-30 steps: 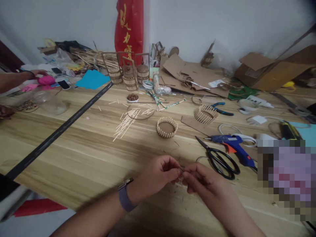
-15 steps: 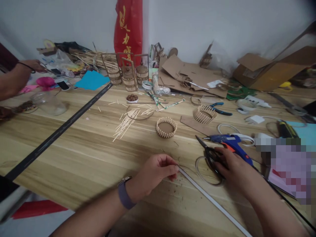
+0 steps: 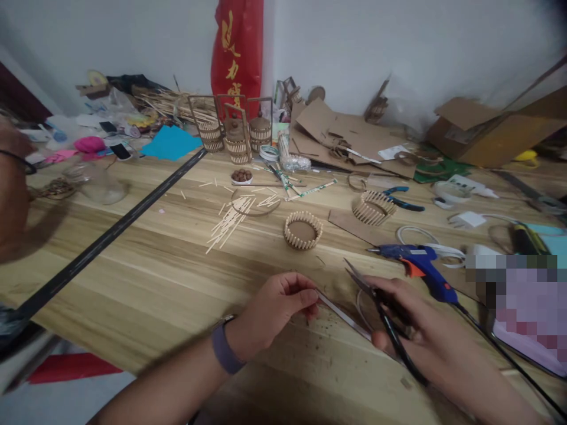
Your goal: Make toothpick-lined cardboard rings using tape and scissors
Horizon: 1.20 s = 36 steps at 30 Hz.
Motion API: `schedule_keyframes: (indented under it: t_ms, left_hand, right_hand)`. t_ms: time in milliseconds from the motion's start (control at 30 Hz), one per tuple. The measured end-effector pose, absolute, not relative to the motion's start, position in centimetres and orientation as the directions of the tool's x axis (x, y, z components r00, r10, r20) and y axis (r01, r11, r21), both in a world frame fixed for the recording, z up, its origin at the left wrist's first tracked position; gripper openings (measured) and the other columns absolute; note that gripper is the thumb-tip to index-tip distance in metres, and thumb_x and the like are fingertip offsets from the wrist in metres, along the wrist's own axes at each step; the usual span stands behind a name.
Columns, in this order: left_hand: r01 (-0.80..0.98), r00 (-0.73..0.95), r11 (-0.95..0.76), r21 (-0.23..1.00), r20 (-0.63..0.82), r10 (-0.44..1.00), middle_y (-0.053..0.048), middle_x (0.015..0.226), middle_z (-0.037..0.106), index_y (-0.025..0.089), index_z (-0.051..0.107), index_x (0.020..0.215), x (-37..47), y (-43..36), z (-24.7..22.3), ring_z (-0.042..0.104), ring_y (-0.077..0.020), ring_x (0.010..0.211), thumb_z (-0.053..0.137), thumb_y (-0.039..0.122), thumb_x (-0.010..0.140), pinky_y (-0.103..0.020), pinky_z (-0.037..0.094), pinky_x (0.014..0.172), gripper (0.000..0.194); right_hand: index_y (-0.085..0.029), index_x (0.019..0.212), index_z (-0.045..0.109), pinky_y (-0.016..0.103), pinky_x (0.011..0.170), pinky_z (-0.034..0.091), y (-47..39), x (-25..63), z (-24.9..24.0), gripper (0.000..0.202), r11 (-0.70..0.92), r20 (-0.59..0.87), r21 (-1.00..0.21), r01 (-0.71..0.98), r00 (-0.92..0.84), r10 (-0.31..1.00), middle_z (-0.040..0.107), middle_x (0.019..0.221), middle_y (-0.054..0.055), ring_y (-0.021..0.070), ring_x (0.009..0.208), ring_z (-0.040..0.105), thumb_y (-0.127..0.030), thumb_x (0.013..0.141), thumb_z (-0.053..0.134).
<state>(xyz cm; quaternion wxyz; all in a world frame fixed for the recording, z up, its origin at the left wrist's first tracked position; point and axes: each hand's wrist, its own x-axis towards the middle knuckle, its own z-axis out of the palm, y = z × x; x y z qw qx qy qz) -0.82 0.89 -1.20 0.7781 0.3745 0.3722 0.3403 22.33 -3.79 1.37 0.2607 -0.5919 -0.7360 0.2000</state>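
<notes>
My left hand (image 3: 283,307) pinches the end of a thin pale strip (image 3: 343,316) low over the wooden table. Black-handled scissors (image 3: 381,304) are in my right hand (image 3: 416,330), blades slightly parted and pointing up-left above the strip. My right thumb lies by the strip, whose far part is hidden under that hand. Behind my right fingers a thin ring (image 3: 361,307) shows in part. A round base ringed with short wooden pegs (image 3: 303,230) stands beyond my hands.
A blue glue gun (image 3: 419,260) lies right of the scissors, its cord running to the lower right. Loose sticks (image 3: 230,221), small lanterns (image 3: 238,141) and blue-handled pliers (image 3: 403,200) lie farther back. Another person's arm (image 3: 11,189) is at the far left.
My right hand has lifted the scissors off the table and brought them left over the strip. The other person's arm has moved toward the left edge. The view has shifted slightly.
</notes>
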Motion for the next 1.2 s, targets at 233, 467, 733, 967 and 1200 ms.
schedule_keyframes:
  t_ms: [233, 467, 733, 967, 1200]
  left_hand:
    - [-0.290, 0.505, 0.526, 0.800, -0.339, 0.794, -0.003, 0.076, 0.069, 0.013, 0.061, 0.081, -0.9, 0.8, -1.1, 0.064, -0.0128, 0.067, 0.083, 0.041, 0.065, -0.026, 0.050, 0.065, 0.039]
    - [-0.337, 0.466, 0.552, 0.763, -0.374, 0.802, 0.000, 0.078, 0.067, 0.015, 0.058, 0.078, -0.8, 0.8, -1.3, 0.065, -0.0138, 0.076, 0.086, 0.038, 0.063, -0.030, 0.053, 0.075, 0.040]
    - [-0.316, 0.462, 0.556, 0.769, -0.387, 0.798, 0.001, 0.076, 0.065, 0.015, 0.056, 0.078, -0.9, 0.8, -1.5, 0.064, -0.0137, 0.078, 0.086, 0.038, 0.063, -0.029, 0.053, 0.074, 0.041]
    - [-0.327, 0.464, 0.545, 0.772, -0.372, 0.804, 0.001, 0.077, 0.067, 0.014, 0.056, 0.077, -0.8, 0.9, -1.7, 0.064, -0.0122, 0.073, 0.087, 0.041, 0.060, -0.029, 0.053, 0.074, 0.044]
    - [-0.336, 0.472, 0.541, 0.771, -0.359, 0.805, 0.000, 0.077, 0.067, 0.015, 0.055, 0.077, -0.8, 0.8, -1.9, 0.066, -0.0138, 0.074, 0.086, 0.040, 0.062, -0.031, 0.053, 0.076, 0.043]
  right_hand:
    - [-0.025, 0.113, 0.064, 0.035, 0.071, 0.055, -4.3, 20.0, 1.0, 0.047, 0.279, 0.042, -0.561, 0.779, -0.310, 0.950, 0.064, 0.091, 0.006, 0.0260, 0.086, 0.065, -0.044, 0.072, 0.077]
    - [-0.026, 0.119, 0.061, 0.035, 0.073, 0.055, -4.3, 19.9, 0.5, 0.046, 0.271, 0.000, -0.566, 0.778, -0.329, 0.944, 0.063, 0.096, 0.007, 0.0248, 0.089, 0.066, -0.040, 0.078, 0.073]
    - [-0.026, 0.116, 0.065, 0.031, 0.066, 0.056, -4.3, 19.6, 0.4, 0.048, 0.286, 0.022, -0.550, 0.785, -0.329, 0.944, 0.067, 0.090, 0.005, 0.0229, 0.080, 0.069, -0.046, 0.074, 0.076]
    - [-0.027, 0.119, 0.064, 0.028, 0.061, 0.054, -4.4, 19.9, -0.1, 0.047, 0.299, 0.017, -0.500, 0.813, -0.336, 0.942, 0.066, 0.085, 0.005, 0.0219, 0.077, 0.068, -0.044, 0.077, 0.074]
    - [-0.030, 0.122, 0.064, 0.027, 0.057, 0.052, -4.6, 20.1, -0.4, 0.049, 0.295, 0.022, -0.481, 0.825, -0.325, 0.945, 0.066, 0.084, 0.003, 0.0208, 0.072, 0.068, -0.042, 0.076, 0.075]
